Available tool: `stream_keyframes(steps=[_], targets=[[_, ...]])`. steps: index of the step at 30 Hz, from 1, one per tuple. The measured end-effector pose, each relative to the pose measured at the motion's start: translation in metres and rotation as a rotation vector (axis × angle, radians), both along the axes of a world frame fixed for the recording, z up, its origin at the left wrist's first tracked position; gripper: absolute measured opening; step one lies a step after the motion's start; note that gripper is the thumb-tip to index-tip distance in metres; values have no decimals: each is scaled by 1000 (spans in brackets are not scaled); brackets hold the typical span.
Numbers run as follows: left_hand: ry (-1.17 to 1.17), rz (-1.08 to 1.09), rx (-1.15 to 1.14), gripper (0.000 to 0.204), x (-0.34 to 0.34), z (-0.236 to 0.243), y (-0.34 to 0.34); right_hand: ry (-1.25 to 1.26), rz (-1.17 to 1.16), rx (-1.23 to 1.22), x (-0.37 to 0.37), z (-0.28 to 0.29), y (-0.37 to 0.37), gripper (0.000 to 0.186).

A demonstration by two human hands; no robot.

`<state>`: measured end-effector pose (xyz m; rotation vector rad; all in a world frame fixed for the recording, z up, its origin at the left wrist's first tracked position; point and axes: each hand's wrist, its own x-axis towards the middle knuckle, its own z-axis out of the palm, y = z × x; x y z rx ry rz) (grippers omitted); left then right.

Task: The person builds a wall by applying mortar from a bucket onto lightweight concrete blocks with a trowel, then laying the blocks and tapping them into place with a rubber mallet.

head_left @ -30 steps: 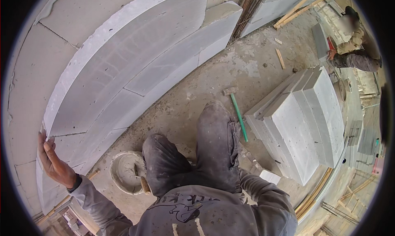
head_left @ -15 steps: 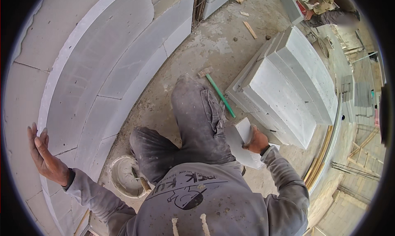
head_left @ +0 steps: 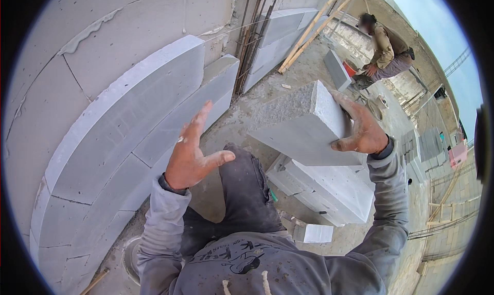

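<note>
My right hand (head_left: pixel 363 128) grips a light grey aerated concrete block (head_left: pixel 309 133) along its upper edge, thumb on one face and fingers over the far side. The block is tilted and raised above the stack of blocks (head_left: pixel 329 192). In front of the wall my left hand (head_left: pixel 193 158) hangs in the air with fingers spread, touching nothing. Beyond it stands the low course of grey blocks (head_left: pixel 139 94). A small cut block piece (head_left: pixel 314 233) lies on the floor nearer me. Only a bit of a green handle (head_left: pixel 273 194) shows beside my knee.
A round bucket (head_left: pixel 132 259) sits at my lower left, partly hidden. Upright rebar (head_left: pixel 252 43) rises from the wall, and wooden poles (head_left: pixel 314 30) lean farther back. A co-worker (head_left: pixel 386 50) bends beside another block (head_left: pixel 337 71) and a red container (head_left: pixel 351 67).
My right hand has let go of the small piece, now on the floor, and holds a large block raised from the stack. My left hand has moved right, away from the wall. The view has tilted up.
</note>
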<state>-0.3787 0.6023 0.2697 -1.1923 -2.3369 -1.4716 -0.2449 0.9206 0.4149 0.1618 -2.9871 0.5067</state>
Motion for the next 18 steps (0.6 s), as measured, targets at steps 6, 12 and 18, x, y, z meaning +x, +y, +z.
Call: stream_keyframes(steps=[6, 12, 18], targets=[[124, -90, 80, 110, -26, 40, 40, 21, 296, -42, -71, 59, -42, 95], [-118, 68, 265, 111, -37, 44, 16, 135, 165, -569, -81, 34, -52, 95], [-312, -19, 459, 110, -14, -7, 32, 682, 132, -1283, -68, -31, -32, 86]])
